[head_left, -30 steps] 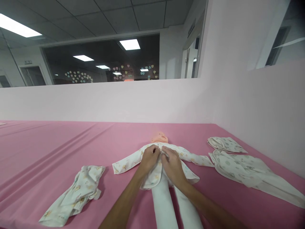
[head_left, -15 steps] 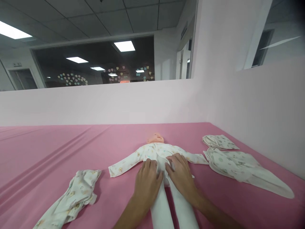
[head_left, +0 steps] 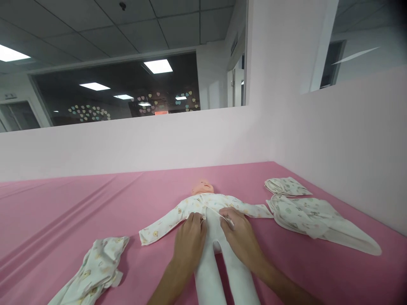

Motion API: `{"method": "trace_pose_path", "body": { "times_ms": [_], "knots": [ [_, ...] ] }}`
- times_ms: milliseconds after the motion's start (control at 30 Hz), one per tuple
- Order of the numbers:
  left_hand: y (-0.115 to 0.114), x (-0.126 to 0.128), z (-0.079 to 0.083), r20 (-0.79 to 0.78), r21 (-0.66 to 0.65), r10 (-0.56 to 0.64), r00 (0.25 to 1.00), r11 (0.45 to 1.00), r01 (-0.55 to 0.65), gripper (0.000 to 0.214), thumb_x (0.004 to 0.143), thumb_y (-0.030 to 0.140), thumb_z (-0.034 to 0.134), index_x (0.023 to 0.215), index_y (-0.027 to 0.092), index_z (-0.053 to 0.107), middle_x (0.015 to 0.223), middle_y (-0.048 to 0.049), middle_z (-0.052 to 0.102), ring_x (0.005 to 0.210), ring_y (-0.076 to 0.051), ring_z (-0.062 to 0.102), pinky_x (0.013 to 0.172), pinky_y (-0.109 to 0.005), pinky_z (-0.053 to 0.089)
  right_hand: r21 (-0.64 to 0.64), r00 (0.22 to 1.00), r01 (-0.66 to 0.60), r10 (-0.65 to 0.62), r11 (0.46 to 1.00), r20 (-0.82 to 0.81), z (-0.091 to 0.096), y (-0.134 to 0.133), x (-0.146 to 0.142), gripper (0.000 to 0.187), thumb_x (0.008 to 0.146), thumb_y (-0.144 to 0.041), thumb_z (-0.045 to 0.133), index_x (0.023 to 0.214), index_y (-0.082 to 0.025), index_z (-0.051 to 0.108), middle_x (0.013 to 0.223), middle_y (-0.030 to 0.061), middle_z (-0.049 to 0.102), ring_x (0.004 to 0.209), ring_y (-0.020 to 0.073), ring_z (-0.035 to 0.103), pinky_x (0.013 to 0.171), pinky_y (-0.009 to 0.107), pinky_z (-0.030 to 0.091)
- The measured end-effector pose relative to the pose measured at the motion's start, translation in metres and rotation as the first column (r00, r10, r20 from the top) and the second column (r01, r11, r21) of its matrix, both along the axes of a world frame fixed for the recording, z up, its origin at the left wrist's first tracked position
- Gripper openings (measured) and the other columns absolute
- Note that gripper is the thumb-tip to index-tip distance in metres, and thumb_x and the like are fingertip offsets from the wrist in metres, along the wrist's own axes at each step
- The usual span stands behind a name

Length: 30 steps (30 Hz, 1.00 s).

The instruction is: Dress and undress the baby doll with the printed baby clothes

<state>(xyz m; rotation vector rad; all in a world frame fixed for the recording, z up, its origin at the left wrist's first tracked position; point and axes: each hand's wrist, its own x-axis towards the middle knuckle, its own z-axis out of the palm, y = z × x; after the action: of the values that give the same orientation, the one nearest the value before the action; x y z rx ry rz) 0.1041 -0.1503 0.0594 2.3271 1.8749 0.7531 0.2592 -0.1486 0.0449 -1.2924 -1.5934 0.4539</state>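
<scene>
As seen from head view, showing doll [head_left: 213,231] laid out on pink sheet [head_left: 95,212] with arms spread, dressed in printed top [head_left: 192,205] parted over torso. With left hand [head_left: 190,239], gripping front edge left of doll's midline; with right hand [head_left: 241,237], gripping opposite edge, right of midline. Left of doll, nearer: rumpled printed garment [head_left: 98,267]. Right of doll: green-print garment [head_left: 321,218] by sleeve end, plus folded cloth [head_left: 286,186] farther back.
</scene>
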Motion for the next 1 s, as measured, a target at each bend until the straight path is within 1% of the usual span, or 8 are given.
{"method": "trace_pose_path", "body": {
  "times_ms": [100, 267, 367, 533, 700, 800, 900, 1000],
  "knots": [
    [0.003, 0.004, -0.003, -0.047, 0.06, -0.01, 0.999, 0.998, 0.013, 0.025, 0.095, 0.019, 0.028, 0.084, 0.02, 0.051, 0.087, -0.0032, 0.061, 0.073, -0.018, 0.054, 0.062, -0.029, 0.032, -0.107, 0.997, -0.036, 0.027, 0.994, -0.079, 0.008, -0.004, -0.003, 0.019, 0.086, -0.028, 0.042, 0.079, -0.023, 0.059, 0.08, 0.0007, 0.065, 0.077, 0.0203, 0.057, 0.069, 0.033, 0.043],
    [0.006, 0.012, -0.008, -0.218, 0.141, -0.031, 0.975, 0.988, 0.063, 0.026, 0.094, 0.015, 0.029, 0.098, 0.02, 0.054, 0.099, -0.0057, 0.062, 0.08, -0.02, 0.057, 0.063, -0.03, 0.033, -0.104, 0.964, -0.109, 0.08, 0.989, -0.252, 0.011, -0.004, -0.007, 0.024, 0.087, -0.034, 0.044, 0.087, -0.022, 0.065, 0.077, 0.0004, 0.066, 0.073, 0.019, 0.057, 0.066, 0.03, 0.043],
    [0.006, 0.014, -0.008, -0.233, 0.138, -0.045, 0.971, 0.987, 0.079, 0.026, 0.094, 0.014, 0.029, 0.099, 0.02, 0.054, 0.099, -0.0058, 0.06, 0.081, -0.02, 0.056, 0.062, -0.029, 0.033, -0.115, 0.947, -0.119, 0.078, 0.986, -0.312, 0.009, -0.003, -0.009, 0.025, 0.087, -0.034, 0.045, 0.089, -0.022, 0.067, 0.078, 0.0009, 0.066, 0.073, 0.0188, 0.058, 0.066, 0.03, 0.044],
    [0.006, 0.009, -0.004, -0.108, 0.07, -0.121, 0.987, 0.989, 0.129, 0.03, 0.094, 0.012, 0.025, 0.101, 0.019, 0.053, 0.099, -0.0056, 0.058, 0.079, -0.018, 0.055, 0.064, -0.029, 0.035, -0.115, 0.941, -0.127, 0.083, 0.985, -0.329, 0.008, -0.002, -0.01, 0.026, 0.087, -0.035, 0.046, 0.092, -0.022, 0.068, 0.082, 0.0013, 0.068, 0.075, 0.0188, 0.059, 0.066, 0.029, 0.045],
    [0.006, 0.0, -0.001, 0.184, -0.005, -0.178, 0.967, 0.983, 0.182, 0.03, 0.094, 0.018, 0.029, 0.096, 0.021, 0.059, 0.097, -0.003, 0.06, 0.087, -0.018, 0.055, 0.075, -0.03, 0.039, -0.13, 0.947, -0.119, 0.073, 0.984, -0.313, 0.006, -0.002, -0.009, 0.027, 0.086, -0.034, 0.046, 0.094, -0.022, 0.068, 0.077, 0.0006, 0.066, 0.076, 0.0194, 0.059, 0.066, 0.029, 0.045],
    [0.007, -0.001, 0.0, 0.305, -0.027, -0.13, 0.944, 0.989, 0.145, 0.026, 0.093, 0.023, 0.035, 0.094, 0.022, 0.061, 0.098, -0.0024, 0.062, 0.091, -0.019, 0.055, 0.079, -0.031, 0.039, -0.128, 0.946, -0.126, 0.081, 0.984, -0.314, 0.005, -0.002, -0.009, 0.026, 0.086, -0.034, 0.046, 0.096, -0.022, 0.068, 0.078, 0.0002, 0.066, 0.078, 0.0191, 0.059, 0.069, 0.029, 0.045],
    [0.008, 0.004, 0.001, 0.322, -0.051, -0.044, 0.946, 0.997, 0.064, 0.025, 0.092, 0.032, 0.038, 0.088, 0.021, 0.06, 0.093, -0.0023, 0.064, 0.085, -0.02, 0.055, 0.073, -0.032, 0.038, -0.13, 0.945, -0.131, 0.084, 0.983, -0.316, 0.004, -0.003, -0.009, 0.027, 0.086, -0.033, 0.046, 0.098, -0.022, 0.068, 0.077, 0.0, 0.065, 0.077, 0.0189, 0.058, 0.07, 0.029, 0.045],
    [0.009, 0.009, 0.002, 0.326, -0.047, -0.012, 0.945, 0.999, 0.028, 0.025, 0.092, 0.034, 0.04, 0.083, 0.021, 0.059, 0.088, -0.0014, 0.064, 0.079, -0.019, 0.054, 0.068, -0.031, 0.035, -0.138, 0.947, -0.124, 0.076, 0.983, -0.311, 0.004, -0.004, -0.01, 0.027, 0.086, -0.033, 0.046, 0.098, -0.022, 0.068, 0.074, -0.0002, 0.064, 0.076, 0.0192, 0.058, 0.069, 0.03, 0.045]
  ]
}}
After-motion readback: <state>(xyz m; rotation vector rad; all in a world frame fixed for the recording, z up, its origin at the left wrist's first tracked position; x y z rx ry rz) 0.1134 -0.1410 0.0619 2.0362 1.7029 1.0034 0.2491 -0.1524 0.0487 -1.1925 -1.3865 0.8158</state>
